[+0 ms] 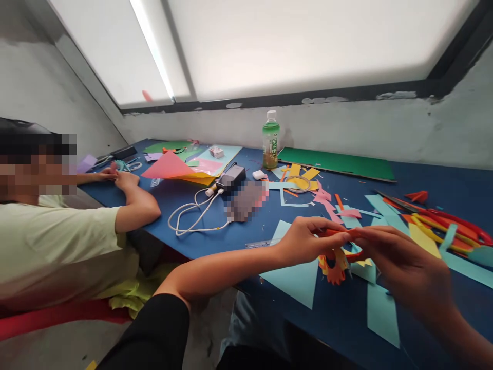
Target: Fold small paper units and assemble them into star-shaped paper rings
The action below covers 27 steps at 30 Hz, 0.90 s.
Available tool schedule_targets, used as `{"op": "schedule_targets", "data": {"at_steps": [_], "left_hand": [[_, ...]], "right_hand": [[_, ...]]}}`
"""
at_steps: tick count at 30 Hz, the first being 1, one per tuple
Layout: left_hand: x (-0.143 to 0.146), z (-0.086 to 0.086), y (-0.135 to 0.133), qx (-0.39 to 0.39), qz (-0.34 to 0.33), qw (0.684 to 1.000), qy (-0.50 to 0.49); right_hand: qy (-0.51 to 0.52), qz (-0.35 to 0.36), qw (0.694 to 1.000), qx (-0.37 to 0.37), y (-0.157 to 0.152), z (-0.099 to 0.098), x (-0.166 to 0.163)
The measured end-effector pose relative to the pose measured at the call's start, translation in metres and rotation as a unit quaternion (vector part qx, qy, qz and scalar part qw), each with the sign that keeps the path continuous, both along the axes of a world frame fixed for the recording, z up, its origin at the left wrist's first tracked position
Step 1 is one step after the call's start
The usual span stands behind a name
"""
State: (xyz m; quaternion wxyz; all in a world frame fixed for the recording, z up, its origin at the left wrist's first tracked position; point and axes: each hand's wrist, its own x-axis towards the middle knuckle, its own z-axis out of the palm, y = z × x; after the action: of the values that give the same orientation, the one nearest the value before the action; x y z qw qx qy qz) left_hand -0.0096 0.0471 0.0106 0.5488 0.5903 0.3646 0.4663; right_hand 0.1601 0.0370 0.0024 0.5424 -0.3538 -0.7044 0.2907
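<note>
My left hand (pixel 310 239) pinches the left end of a narrow orange paper strip (pixel 344 234) above the table. Its right end is in the closed fingers of my right hand (pixel 412 267), which partly hide it. Just under the strip is an orange and yellow cut-paper piece (pixel 336 271); whether it is joined to the strip, I cannot tell. Light blue paper (pixel 295 277) lies beneath my left wrist, and another light blue piece (pixel 383 313) is by my right hand. A clear ruler (pixel 259 244) sits beside my left forearm.
Red-handled scissors (pixel 458 221) lie at the right among paper scraps. A tape roll (pixel 297 183), a bottle (pixel 270 141) and a green board (pixel 339 163) are farther back. A white cable (pixel 179 221) loops near the front edge. Another person (pixel 57 246) sits at the left.
</note>
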Motion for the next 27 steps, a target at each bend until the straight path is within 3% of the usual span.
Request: {"op": "schedule_targets", "data": {"at_steps": [15, 20, 27], "left_hand": [[-0.002, 0.001, 0.008, 0.187, 0.044, 0.977, 0.088], [-0.004, 0.005, 0.009, 0.252, 0.034, 0.958, 0.131], [-0.004, 0.015, 0.025, 0.368, 0.067, 0.91, 0.178]], "right_hand": [[0.044, 0.06, 0.997, -0.037, 0.007, 0.002, 0.003], [0.032, 0.044, 0.998, -0.014, 0.009, 0.004, 0.004], [-0.005, 0.048, 0.996, 0.081, 0.024, 0.005, 0.01]]}}
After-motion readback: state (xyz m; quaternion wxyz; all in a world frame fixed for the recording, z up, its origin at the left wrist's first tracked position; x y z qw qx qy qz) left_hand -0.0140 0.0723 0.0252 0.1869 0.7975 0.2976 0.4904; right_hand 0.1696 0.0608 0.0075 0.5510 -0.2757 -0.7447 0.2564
